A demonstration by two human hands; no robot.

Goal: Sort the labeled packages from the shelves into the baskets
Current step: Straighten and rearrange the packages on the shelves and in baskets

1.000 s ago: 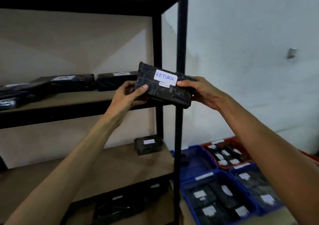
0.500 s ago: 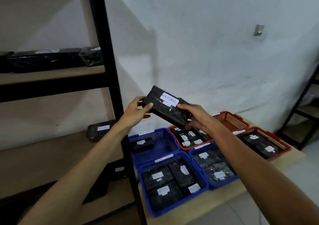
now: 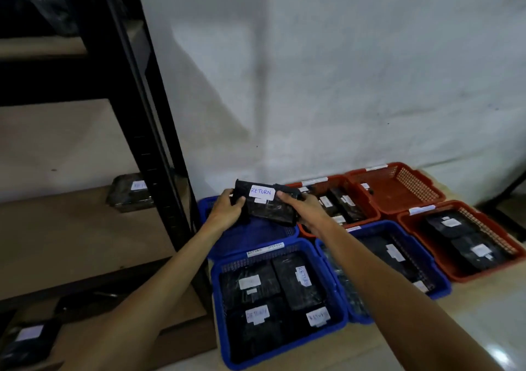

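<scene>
Both hands hold one black package (image 3: 266, 204) by its ends, the left hand (image 3: 227, 212) curled round the left end and the right hand (image 3: 306, 209) round the right end, so its long axis runs left to right between them, label up and reading RETURN. It hangs above the far blue basket (image 3: 256, 235), whose floor looks nearly bare under it. The near blue basket (image 3: 280, 303), straight toward the person from the package, carries a rim tag that seems to read RETURN, and the packages in it show similar labels. So the likely move is a pull back and down toward the body, not a sideways shift. Neither hand is clearly nearer; the right forearm passes over the middle blue basket (image 3: 392, 259)
</scene>
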